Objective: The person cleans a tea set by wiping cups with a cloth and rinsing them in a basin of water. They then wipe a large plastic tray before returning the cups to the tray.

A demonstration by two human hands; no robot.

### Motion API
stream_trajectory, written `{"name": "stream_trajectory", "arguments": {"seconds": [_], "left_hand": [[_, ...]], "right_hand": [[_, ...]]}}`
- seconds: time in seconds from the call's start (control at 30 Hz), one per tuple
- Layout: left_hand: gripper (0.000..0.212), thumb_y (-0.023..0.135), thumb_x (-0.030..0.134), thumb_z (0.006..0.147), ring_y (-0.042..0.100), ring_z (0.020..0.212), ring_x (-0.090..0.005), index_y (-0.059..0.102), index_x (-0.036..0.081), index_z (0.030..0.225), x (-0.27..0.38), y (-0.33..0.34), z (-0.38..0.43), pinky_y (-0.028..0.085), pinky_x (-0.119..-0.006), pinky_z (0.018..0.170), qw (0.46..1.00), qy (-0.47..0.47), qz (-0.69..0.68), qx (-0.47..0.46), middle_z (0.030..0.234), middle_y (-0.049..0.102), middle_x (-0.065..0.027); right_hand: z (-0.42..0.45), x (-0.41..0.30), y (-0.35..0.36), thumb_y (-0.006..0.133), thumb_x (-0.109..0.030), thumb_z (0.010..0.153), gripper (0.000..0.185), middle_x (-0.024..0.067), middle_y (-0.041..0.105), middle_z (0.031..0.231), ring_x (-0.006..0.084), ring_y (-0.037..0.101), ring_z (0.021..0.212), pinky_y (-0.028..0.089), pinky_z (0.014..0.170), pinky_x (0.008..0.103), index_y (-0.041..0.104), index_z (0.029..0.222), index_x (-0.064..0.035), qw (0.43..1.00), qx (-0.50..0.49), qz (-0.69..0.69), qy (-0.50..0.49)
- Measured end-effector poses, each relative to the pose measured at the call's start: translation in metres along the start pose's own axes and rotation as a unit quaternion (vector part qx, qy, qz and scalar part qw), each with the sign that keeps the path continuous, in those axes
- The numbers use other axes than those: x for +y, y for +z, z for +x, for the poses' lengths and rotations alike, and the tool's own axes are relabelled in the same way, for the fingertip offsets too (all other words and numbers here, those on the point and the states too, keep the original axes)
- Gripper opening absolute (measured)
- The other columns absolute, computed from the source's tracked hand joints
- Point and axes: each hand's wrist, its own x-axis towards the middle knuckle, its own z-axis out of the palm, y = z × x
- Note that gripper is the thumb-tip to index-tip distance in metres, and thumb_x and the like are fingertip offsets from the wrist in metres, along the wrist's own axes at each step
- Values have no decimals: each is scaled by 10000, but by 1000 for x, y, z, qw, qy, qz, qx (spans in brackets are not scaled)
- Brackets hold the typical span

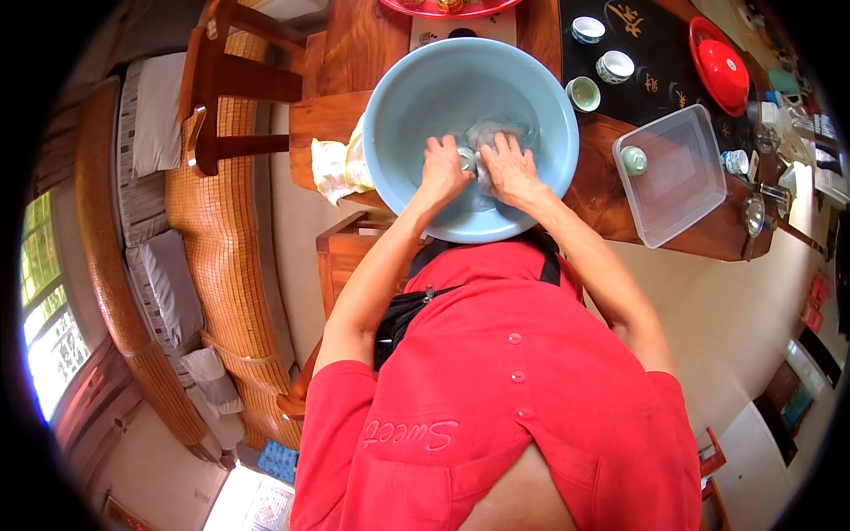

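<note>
In the head view, a large light-blue plastic basin (564,143) with shallow water in it stands at the table's near edge, right in front of me. My left hand (445,164) is low inside it, gripping a small pale-green cup (467,158). Close on the right, my right hand (511,166) presses a wet greyish cloth (490,131) against the cup. Its fingers hide part of the cloth, and the cup's far side is covered.
Right of the basin are a green cup (584,94), patterned white cups (588,30) and a clear plastic box (677,192) with an upturned green cup (633,160) inside. A red plastic dish (724,73) lies beyond. At left are a yellow-white cloth (342,166) and a wooden chair (249,83).
</note>
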Motion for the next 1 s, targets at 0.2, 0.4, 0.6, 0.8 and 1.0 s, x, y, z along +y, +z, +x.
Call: {"name": "stream_trajectory", "arguments": {"seconds": [0.2, 0.4, 0.6, 0.8, 1.0], "left_hand": [[786, 856, 215, 465, 490, 1005, -449, 439, -88, 1058, -5, 12, 1, 453, -466, 840, 994, -82, -74, -24, 1096, 442, -307], [811, 868, 194, 478, 569, 901, -376, 400, -87, 1078, 18, 16, -14, 486, -423, 772, 975, -151, -160, 34, 983, 548, -230], [586, 705, -50, 672, 607, 851, -198, 386, -65, 1163, 8, 6, -18, 542, -317, 698, 803, -244, -543, 25, 989, 591, -132], [512, 657, -65, 711, 609, 865, -204, 435, -67, 1172, 1, 6, -13, 534, -323, 740, 761, -224, -607, 42, 997, 603, -139], [402, 625, -66, 698, 607, 826, -186, 539, -22, 1087, -16, 22, -7, 515, -300, 672, 773, -160, -613, 34, 968, 611, -96]], "right_hand": [[22, 21, -7, 650, -87, 681, 436, 201, 437, 1094, 409, 463, 1010, 476, 779, 457, 445, 1066, -74, 988, 49, 109, -94], [24, 26, -17, 571, -104, 771, 274, 194, 483, 1068, 379, 500, 985, 483, 784, 442, 532, 1039, -68, 990, 34, 99, -98], [36, 33, -18, 581, -117, 755, 302, 158, 458, 1110, 357, 482, 1008, 459, 786, 488, 544, 1053, -91, 996, 58, 64, 15], [44, 28, -4, 607, -117, 708, 344, 170, 447, 1177, 373, 471, 1036, 426, 859, 482, 533, 1040, -74, 981, 134, 138, -8], [16, -9, -8, 617, -229, 775, 425, 166, 470, 1224, 291, 452, 1159, 313, 1012, 384, 531, 1154, -56, 932, 55, 316, -168]]}}
